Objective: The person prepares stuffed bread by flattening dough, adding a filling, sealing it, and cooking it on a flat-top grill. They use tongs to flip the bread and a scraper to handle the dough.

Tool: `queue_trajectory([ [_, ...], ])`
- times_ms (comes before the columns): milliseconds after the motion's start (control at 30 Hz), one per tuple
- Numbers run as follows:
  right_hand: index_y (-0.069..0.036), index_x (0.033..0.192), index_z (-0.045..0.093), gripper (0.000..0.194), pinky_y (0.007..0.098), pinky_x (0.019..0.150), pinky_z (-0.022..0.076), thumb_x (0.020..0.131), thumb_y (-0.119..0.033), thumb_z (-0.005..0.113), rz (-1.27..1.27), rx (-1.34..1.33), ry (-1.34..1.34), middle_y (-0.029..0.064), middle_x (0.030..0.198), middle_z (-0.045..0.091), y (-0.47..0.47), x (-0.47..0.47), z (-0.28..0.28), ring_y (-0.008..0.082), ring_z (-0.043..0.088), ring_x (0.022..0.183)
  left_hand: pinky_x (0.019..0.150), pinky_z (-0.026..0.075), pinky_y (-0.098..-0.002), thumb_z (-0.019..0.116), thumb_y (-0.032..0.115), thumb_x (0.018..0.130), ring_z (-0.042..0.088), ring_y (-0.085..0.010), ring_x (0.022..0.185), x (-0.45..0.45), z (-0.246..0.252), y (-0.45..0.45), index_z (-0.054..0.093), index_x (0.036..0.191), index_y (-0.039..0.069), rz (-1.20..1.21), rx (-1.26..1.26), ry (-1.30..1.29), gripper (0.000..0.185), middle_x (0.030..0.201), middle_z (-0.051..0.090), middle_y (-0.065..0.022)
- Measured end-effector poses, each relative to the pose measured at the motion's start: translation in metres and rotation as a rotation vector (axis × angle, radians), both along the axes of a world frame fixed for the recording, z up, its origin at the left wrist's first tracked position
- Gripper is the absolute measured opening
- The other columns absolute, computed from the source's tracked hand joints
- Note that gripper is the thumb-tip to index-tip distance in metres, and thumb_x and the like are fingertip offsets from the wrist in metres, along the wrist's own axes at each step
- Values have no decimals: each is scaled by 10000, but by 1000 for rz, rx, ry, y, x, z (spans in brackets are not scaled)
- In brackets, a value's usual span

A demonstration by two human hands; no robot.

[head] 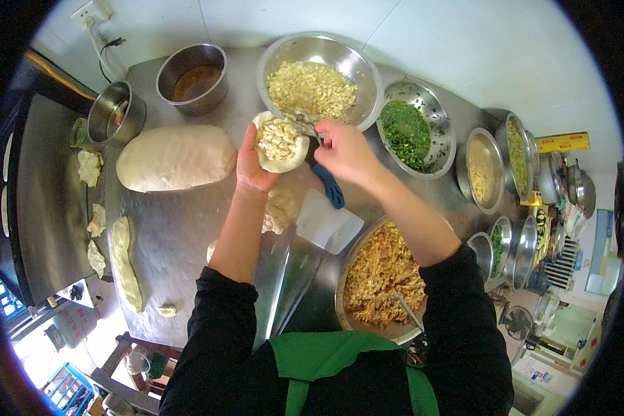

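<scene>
My left hand [252, 166] cups a round dough wrapper [283, 166] heaped with pale chopped filling [276, 139]. My right hand [346, 153] grips the handle of a metal spoon [302, 120], whose bowl is at the upper right edge of the wrapper. Just beyond both hands stands a large steel bowl [372, 112] of similar pale chopped filling [312, 86]. A large smooth dough mass [177, 157] rests on the steel table to the left of my left hand. Partly behind my left forearm lies a rough dough piece [280, 210].
A translucent plastic scraper [327, 221] and a blue-handled tool [328, 186] lie centrally. Bowls of chopped greens [405, 130] and brownish filling [382, 275] stand right. Two steel pots [192, 80] stand upper left. A dough strip [126, 265] lies near the left edge, beside a dark griddle [57, 192].
</scene>
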State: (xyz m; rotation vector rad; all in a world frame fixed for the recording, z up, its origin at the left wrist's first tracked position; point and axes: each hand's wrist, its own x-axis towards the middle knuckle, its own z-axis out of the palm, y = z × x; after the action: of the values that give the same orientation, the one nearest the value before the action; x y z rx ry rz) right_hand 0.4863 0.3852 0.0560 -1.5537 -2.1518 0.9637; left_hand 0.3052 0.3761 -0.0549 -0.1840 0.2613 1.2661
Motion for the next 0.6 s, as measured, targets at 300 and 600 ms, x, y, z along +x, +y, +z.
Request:
queue_trajectory([
  [300, -15, 1165, 475, 394, 494, 601, 518, 801, -91, 602, 31, 400, 16, 205, 821, 649, -73, -11, -29, 396, 640, 664, 1065, 403, -497, 425, 400, 1012, 536, -330, 1206, 12, 8, -16, 489, 1325, 44, -3, -103, 20, 478, 1316, 558, -144],
  [600, -10, 1208, 472, 426, 508, 612, 511, 807, -76, 598, -20, 270, -40, 222, 854, 649, -83, -11, -42, 406, 635, 660, 1055, 421, -473, 437, 403, 1009, 548, -314, 1200, 16, -1, -21, 510, 1304, 39, -39, -50, -20, 474, 1292, 582, -137],
])
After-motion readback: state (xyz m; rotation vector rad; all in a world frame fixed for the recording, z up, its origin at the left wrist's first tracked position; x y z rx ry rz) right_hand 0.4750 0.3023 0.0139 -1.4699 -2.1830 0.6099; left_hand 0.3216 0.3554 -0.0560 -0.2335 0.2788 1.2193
